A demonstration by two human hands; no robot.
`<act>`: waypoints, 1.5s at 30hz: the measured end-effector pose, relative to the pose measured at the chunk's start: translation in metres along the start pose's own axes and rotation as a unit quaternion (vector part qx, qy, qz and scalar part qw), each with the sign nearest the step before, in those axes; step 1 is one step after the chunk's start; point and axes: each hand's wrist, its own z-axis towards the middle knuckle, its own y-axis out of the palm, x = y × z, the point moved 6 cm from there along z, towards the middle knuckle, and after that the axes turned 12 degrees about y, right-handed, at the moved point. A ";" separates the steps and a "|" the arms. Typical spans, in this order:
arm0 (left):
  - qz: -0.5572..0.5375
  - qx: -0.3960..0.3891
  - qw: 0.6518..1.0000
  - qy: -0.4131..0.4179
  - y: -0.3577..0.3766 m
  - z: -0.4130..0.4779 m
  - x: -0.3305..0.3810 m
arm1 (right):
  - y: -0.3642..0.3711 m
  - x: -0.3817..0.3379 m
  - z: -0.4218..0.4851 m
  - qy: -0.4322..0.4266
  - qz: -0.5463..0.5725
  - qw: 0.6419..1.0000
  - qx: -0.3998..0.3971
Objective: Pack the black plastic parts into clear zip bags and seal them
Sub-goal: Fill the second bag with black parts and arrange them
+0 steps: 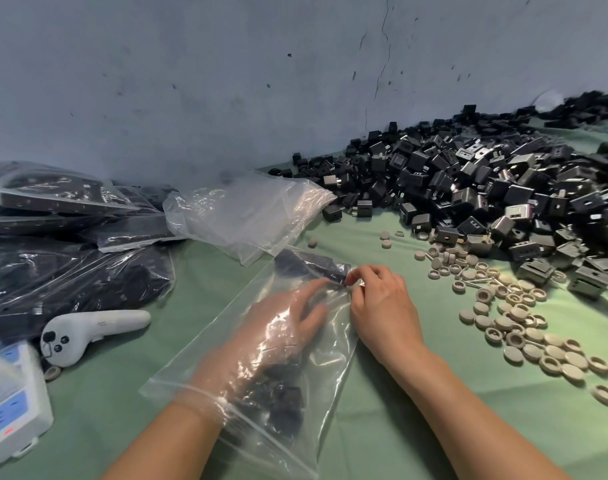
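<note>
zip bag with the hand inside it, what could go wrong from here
The zip bag is unsealed around the left hand, and black parts lie near that mouth; withdrawing could spill them.
The right hand pinches thin film at the far end; a hard pull might tear it.
Beige caps lie loose beside the bag and could get swept in.

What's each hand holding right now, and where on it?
Right hand pinches the clear bag at its far corner. Left hand is inside the bag, fingers straight, gripping nothing visible.
</note>
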 end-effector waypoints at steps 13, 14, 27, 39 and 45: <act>-0.094 -0.173 0.980 0.013 -0.045 -0.115 0.011 | -0.003 0.000 -0.003 -0.011 0.058 0.998 -0.001; -0.082 -0.148 0.985 0.026 -0.044 -0.111 0.014 | -0.004 -0.001 -0.004 -0.016 0.060 0.998 -0.001; 0.003 0.119 0.993 0.026 -0.023 -0.045 0.035 | -0.030 0.021 -0.012 0.090 0.293 0.951 0.030; 0.059 0.045 0.991 0.109 -0.011 -0.024 0.033 | -0.024 0.015 -0.017 0.018 0.043 0.999 0.019; 0.066 0.105 0.988 0.090 0.004 0.006 0.034 | -0.020 0.012 -0.020 0.013 0.014 1.000 0.015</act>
